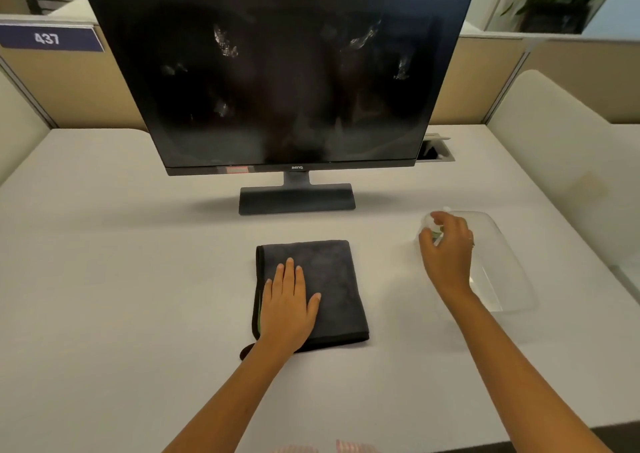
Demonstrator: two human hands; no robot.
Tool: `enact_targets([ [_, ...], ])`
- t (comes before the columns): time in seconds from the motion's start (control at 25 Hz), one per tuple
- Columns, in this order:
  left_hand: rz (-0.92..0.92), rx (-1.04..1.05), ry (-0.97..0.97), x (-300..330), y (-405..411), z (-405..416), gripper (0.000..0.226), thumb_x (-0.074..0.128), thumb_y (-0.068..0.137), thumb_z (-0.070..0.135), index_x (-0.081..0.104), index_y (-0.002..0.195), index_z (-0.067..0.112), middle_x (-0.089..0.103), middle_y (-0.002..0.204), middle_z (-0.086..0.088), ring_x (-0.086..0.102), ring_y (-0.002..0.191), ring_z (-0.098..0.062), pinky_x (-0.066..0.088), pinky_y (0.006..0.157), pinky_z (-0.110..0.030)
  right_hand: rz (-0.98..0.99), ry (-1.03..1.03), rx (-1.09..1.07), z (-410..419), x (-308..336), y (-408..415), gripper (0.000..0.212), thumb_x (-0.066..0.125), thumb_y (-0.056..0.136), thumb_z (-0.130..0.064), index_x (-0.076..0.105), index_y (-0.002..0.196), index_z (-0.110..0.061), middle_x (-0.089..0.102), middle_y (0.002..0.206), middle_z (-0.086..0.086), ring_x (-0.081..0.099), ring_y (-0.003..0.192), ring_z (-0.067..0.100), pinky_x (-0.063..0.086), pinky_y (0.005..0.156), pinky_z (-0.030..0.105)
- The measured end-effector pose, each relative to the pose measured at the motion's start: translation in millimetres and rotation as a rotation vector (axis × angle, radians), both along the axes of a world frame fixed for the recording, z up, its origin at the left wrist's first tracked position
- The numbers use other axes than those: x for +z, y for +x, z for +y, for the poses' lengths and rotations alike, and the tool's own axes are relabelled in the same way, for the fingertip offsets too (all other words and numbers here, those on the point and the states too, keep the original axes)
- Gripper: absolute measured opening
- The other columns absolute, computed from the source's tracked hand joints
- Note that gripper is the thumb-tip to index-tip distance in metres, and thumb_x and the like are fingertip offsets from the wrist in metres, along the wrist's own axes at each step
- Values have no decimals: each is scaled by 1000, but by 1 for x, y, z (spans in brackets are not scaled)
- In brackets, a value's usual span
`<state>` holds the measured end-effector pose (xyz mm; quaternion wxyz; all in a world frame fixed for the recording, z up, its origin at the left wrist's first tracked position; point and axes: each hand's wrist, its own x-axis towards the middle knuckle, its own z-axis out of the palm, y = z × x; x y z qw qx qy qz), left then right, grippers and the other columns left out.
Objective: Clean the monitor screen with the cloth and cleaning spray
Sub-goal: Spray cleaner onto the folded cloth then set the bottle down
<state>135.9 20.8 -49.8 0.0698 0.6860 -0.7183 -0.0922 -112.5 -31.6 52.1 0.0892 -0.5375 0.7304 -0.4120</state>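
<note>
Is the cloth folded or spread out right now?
Folded: the dark cloth lies as a neat rectangle with layered edges, left hand flat on it.

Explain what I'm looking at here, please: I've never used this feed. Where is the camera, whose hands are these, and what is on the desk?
There is no machine: a person works bare-handed, and the single picture comes from a wide-angle camera on their head, looking forward and down. The left hand lies flat, fingers spread, on a folded dark cloth on the white desk. The right hand is closed around a small clear spray bottle, at the near end of a clear plastic tray. Behind them stands the monitor, switched off, its dark screen showing several pale smudges. No wiping has begun yet.
</note>
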Motion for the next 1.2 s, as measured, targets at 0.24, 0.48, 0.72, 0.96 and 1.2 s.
enact_targets([
  [0.24,77,-52,-41,-3,14,5,62,22,95,49,11,147,16,12,157,-3,9,144,-21,3,114,-34,-278,238,44,-36,-4,-50,38,56,92,-27,53,125,-9,57,122,13,54,111,30,44,86,31],
  [0.48,98,-41,-62,-3,14,10,60,25,96,46,13,147,17,13,156,-1,9,144,-20,3,114,-33,-170,109,35,-36,2,-60,27,51,94,-26,62,105,-5,63,100,15,58,92,27,42,74,29],
  [0.72,105,-30,-83,-5,15,9,60,26,95,47,15,147,17,15,156,-1,11,144,-20,3,114,-33,-115,-103,35,-32,51,-52,32,51,93,-38,61,104,-9,59,96,3,54,85,14,44,69,15],
  [0.96,126,-25,-98,-4,14,9,62,24,93,48,18,146,17,18,155,-2,14,143,-20,5,114,-34,-731,167,296,-25,58,-3,29,55,90,-36,60,110,-15,64,101,3,65,93,17,58,71,25],
  [1.2,117,-14,-83,-6,16,8,61,25,94,50,15,147,21,15,156,2,11,144,-18,1,114,-32,-1022,277,424,-25,49,49,18,54,87,-37,60,99,-24,70,95,1,69,85,16,57,65,27],
])
